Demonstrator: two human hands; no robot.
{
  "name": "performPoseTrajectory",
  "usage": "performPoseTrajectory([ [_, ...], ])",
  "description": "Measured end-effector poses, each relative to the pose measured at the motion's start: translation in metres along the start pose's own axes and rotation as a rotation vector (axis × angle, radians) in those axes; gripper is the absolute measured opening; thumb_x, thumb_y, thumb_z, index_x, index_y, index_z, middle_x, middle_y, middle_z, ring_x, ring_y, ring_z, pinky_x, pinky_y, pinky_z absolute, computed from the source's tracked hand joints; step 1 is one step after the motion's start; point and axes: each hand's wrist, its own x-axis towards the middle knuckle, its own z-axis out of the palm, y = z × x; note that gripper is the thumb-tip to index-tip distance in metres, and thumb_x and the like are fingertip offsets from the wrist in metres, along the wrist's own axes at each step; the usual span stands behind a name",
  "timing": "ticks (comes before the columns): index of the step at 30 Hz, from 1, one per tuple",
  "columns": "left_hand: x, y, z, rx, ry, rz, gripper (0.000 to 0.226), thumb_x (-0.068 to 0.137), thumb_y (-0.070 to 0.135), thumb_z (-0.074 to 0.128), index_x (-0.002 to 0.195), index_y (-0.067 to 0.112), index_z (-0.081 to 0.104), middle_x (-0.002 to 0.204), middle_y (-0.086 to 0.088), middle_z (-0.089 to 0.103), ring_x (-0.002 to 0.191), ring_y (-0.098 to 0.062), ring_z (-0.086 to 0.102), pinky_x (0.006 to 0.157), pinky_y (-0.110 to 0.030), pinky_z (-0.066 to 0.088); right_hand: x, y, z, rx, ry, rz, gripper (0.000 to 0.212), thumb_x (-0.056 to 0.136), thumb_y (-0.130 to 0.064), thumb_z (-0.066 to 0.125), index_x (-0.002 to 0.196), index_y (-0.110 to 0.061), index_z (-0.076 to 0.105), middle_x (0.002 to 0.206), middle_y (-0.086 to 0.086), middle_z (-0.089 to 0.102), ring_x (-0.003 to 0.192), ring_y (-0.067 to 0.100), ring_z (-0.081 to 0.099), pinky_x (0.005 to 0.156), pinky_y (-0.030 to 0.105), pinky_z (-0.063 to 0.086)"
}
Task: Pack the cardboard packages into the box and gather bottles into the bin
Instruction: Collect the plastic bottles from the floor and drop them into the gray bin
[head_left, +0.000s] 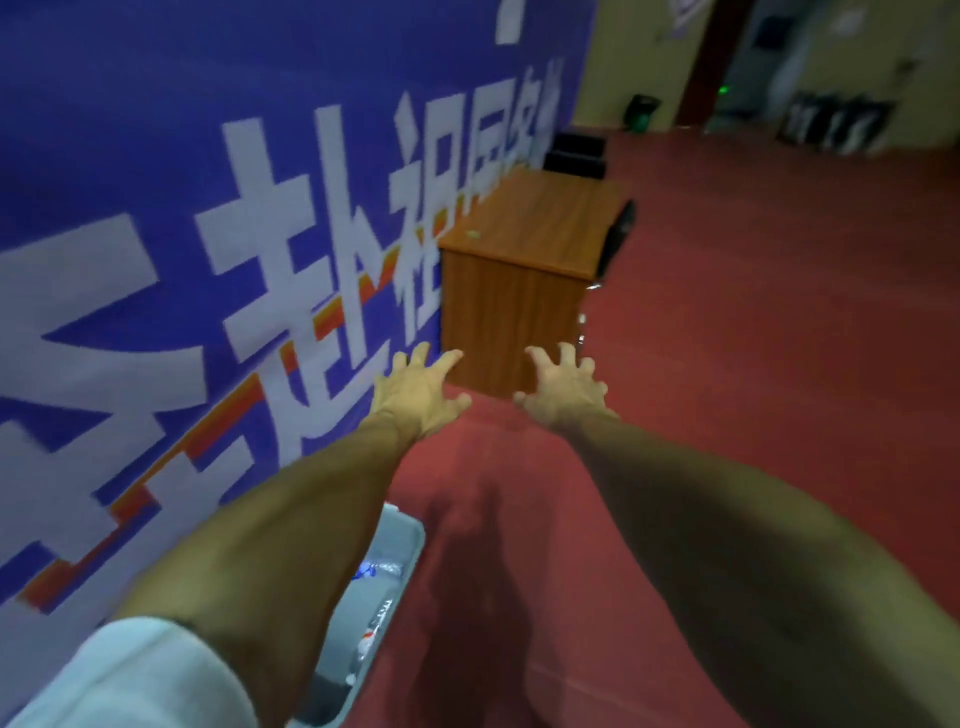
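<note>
A red floor (753, 389) runs beside a blue banner (130, 156) with large white characters that fills the left of the frame. A wooden worktop (524, 223) stands against the banner at centre. Both bare arms reach straight forward, backs of the hands up. The left hand (421, 395) and right hand (563, 389) each have the grip spread wide, fingers splayed and slightly hooked, holding and touching nothing. The grey bin (410, 545) sits on the floor at lower centre-left, partly under the left forearm and well below the hands in the frame. Blurred bottles (376, 569) lie inside it.
</note>
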Motion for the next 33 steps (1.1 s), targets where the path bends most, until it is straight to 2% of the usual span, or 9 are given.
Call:
performPoseTrajectory([
  [8,-0.016,0.205,0.034,0.013,-0.038,0.325,0.066,0.089,0.056,0.053,0.150,0.044,0.029,0.161,-0.004,0.018,0.144,-0.031,0.019,0.106,-0.056,0.030,-0.082,0.193,-0.051,0.004,0.097,0.336,0.069,0.093,-0.049,0.058,0.153,-0.034,0.026,0.160,0.009,0.012,0.139,0.038,0.024,0.106,0.058,0.033],
  [18,-0.114,0.480,0.108,-0.054,-0.134,0.630,0.069,0.088,0.054,0.054,0.151,0.043,0.027,0.163,-0.006,0.017,0.146,-0.033,0.019,0.110,-0.059,0.027,-0.248,0.435,-0.092,-0.038,0.113,0.664,0.067,0.096,-0.054,0.048,0.155,-0.032,0.024,0.161,0.010,0.015,0.139,0.038,0.027,0.107,0.059,0.032],
  [27,-0.191,0.670,0.158,-0.026,-0.215,0.925,0.067,0.090,0.052,0.053,0.151,0.043,0.028,0.163,-0.008,0.014,0.147,-0.034,0.015,0.111,-0.062,0.026,-0.385,0.595,-0.116,-0.026,0.139,0.968,0.072,0.093,-0.057,0.052,0.155,-0.038,0.021,0.163,0.009,0.012,0.141,0.039,0.025,0.108,0.062,0.032],
  [33,-0.221,0.772,0.212,-0.031,-0.301,1.096,0.065,0.090,0.051,0.053,0.151,0.043,0.029,0.164,-0.009,0.010,0.149,-0.035,0.009,0.112,-0.062,0.024,-0.436,0.678,-0.106,0.006,0.118,1.154,0.072,0.094,-0.055,0.053,0.155,-0.039,0.018,0.162,0.010,0.010,0.141,0.040,0.023,0.106,0.061,0.032],
])
